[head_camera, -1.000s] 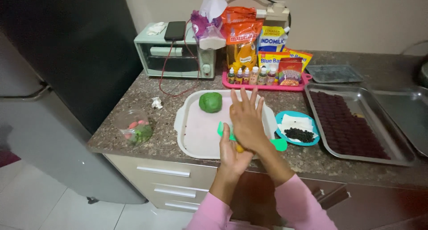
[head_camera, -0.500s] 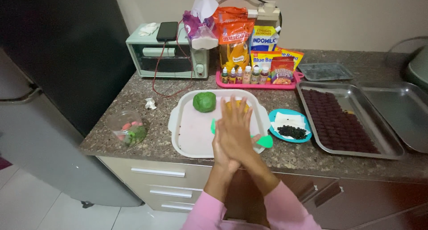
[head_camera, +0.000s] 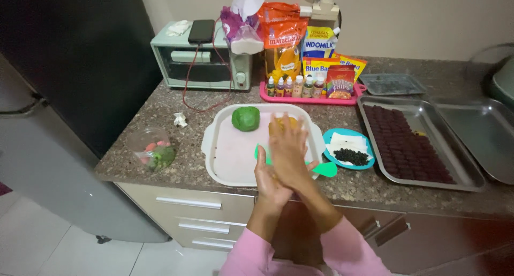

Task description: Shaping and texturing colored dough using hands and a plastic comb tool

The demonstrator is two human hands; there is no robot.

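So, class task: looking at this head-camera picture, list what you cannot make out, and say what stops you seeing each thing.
- Whatever lies between the palms: the right hand covers the left hand.
- The yellow lump on the white tray: blurred, partly behind the fingers.
- The green tool: mostly behind the hands.
- The empty metal tray: cut by the right edge.

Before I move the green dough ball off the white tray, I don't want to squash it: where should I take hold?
Probably cup the green ball low around its sides, coming from above. It sits alone in the white tray's far-left corner, rounded, with bare tray around it.
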